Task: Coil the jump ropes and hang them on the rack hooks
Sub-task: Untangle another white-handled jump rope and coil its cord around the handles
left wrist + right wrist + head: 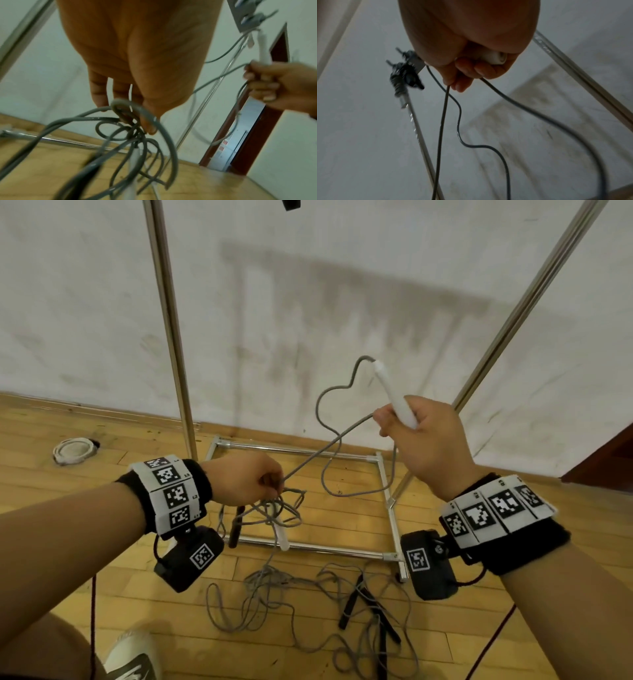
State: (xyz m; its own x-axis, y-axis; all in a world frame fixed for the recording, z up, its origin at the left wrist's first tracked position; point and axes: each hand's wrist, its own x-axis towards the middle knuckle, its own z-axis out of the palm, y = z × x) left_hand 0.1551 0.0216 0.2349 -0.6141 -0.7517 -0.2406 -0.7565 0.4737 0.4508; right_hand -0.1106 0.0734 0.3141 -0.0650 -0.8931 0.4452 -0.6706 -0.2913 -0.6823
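Floorboards (102, 587) of pale wood run under everything, with a round white ring (73, 450) lying at far left near the wall. A chrome rack (171, 330) stands against the white wall, its rectangular base frame resting on the floor between the two arms. The left hand (245, 479) hangs over that base, fingers (101, 93) curled and pinching a bunch of grey rope (318, 450) loops; a tangle of coils dangles beneath it, along with a white handle (282, 537) and a dark handle (236, 527) hanging down. From that pinch, one strand rises tight to the right hand (424, 436), whose fingers (471, 69) wrap round another white handle (394, 395) pointing up and away, with rope pinched alongside it. A slack loop droops between the hands. Nearer the person, a second heap of grey rope with black handles (352, 604) lies loose on the floor. A shoe (133, 655) shows at bottom left.
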